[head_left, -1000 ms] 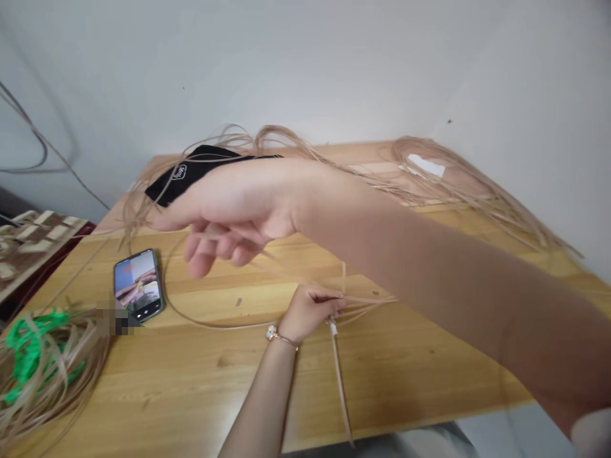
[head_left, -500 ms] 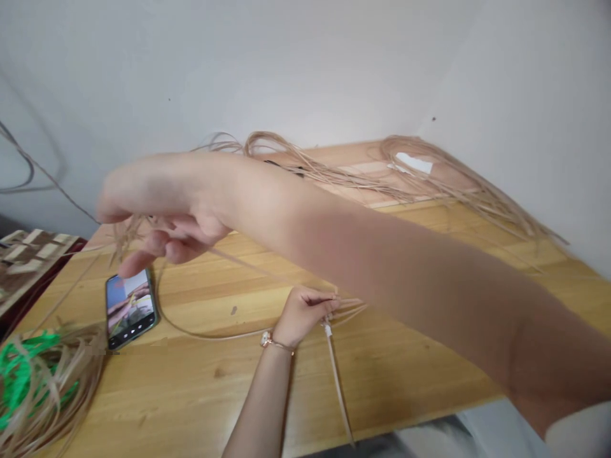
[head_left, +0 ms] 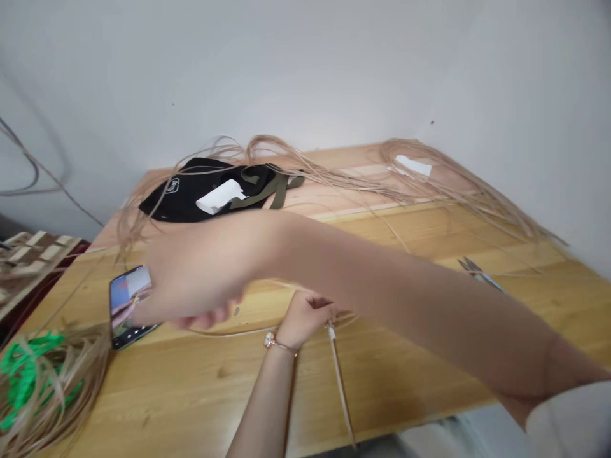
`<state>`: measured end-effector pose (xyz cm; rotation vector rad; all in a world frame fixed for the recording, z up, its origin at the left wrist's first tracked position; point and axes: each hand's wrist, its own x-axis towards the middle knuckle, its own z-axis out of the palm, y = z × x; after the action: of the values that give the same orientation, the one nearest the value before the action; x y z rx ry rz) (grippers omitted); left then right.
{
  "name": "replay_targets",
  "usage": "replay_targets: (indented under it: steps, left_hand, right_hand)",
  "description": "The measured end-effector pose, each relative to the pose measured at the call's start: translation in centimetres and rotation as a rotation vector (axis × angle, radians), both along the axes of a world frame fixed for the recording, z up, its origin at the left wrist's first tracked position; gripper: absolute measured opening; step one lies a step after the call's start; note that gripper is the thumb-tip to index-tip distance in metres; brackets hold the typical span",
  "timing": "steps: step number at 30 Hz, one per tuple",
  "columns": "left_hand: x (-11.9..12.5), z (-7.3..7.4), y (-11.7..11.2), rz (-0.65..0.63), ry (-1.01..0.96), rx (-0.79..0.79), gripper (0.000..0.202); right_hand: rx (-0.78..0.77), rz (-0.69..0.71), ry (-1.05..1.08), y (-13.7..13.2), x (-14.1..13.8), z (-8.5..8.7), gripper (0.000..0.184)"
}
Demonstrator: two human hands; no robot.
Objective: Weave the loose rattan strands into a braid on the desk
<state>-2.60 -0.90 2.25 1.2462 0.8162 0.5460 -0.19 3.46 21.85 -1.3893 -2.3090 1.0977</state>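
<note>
My left hand [head_left: 305,316], with a watch and bracelet [head_left: 271,340] on its wrist, is closed in a pinch on thin tan rattan strips [head_left: 347,316] above the table. A straight rattan strip [head_left: 342,388] with a white wrapped end runs down from its fingers towards the table's near edge. One long strip [head_left: 233,333] curves left from it and passes under my right hand. My right hand [head_left: 200,273] reaches across to the left, smeared by motion. Some fingers look curled; one finger overlaps the phone [head_left: 126,296]. Whether it holds a strip is hidden.
A black cloth bag [head_left: 191,175] with a white paper roll [head_left: 222,196] lies at the back. Rattan bundles [head_left: 315,165] lie along the wall. Scissors [head_left: 472,267] are at right. A coil with green ties [head_left: 88,362] sits at left, near wooden slats [head_left: 35,254].
My right hand has come down and towards me, from above the phone to its right edge, uncovering the black bag. The scissors now show. My left hand keeps its pinch.
</note>
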Motion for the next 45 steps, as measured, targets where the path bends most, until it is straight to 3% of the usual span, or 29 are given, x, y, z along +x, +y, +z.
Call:
replay_targets:
  steps: [2, 3, 4, 7, 10, 14, 19, 27, 41, 45]
  left_hand:
    - [0.0, -0.8, 0.0, 0.007, -0.025, -0.106, 0.026]
    - [0.1, -1.0, 0.0, 0.014, -0.04, -0.158, 0.028]
    - [0.1, -1.1, 0.0, 0.022, -0.058, -0.198, 0.03]
    - [0.1, -1.0, 0.1, 0.033, -0.101, -0.257, 0.028]
    - [0.0, -0.6, 0.0, 0.036, -0.116, -0.25, 0.023]
    - [0.0, -0.6, 0.0, 0.01, -0.066, -0.169, 0.022]
    - [-0.1, -0.7, -0.2, -0.051, 0.025, -0.091, 0.022]
    - [-0.3, 0.3, -0.5, -0.114, 0.196, 0.266, 0.028]
    - [-0.6, 0.7, -0.2, -0.246, 0.262, 0.342, 0.025]
    - [-0.6, 0.5, -0.3, -0.247, 0.263, 0.428, 0.026]
  right_hand:
    - [-0.004, 0.043, -0.149, -1.8, 3.5, -2.0, 0.034]
    - [0.017, -0.018, -0.221, -2.6, 5.5, -3.4, 0.035]
    - [0.092, -0.175, -0.257, -3.4, 7.3, -5.0, 0.032]
    - [-0.026, -0.439, -0.375, -5.3, 11.5, -10.3, 0.032]
    - [-0.073, -0.533, -0.255, -6.9, 12.6, -14.6, 0.034]
    - [-0.033, -0.552, 0.06, -8.2, 11.8, -17.5, 0.025]
    - [0.135, -0.58, 0.173, -8.7, 11.6, -19.0, 0.023]
    - [0.175, -0.644, 0.205, -9.4, 11.9, -20.2, 0.019]
    - [0.242, -0.749, 0.15, -9.8, 12.0, -20.4, 0.02]
    - [0.291, -0.677, 0.04, -9.7, 12.1, -20.5, 0.022]
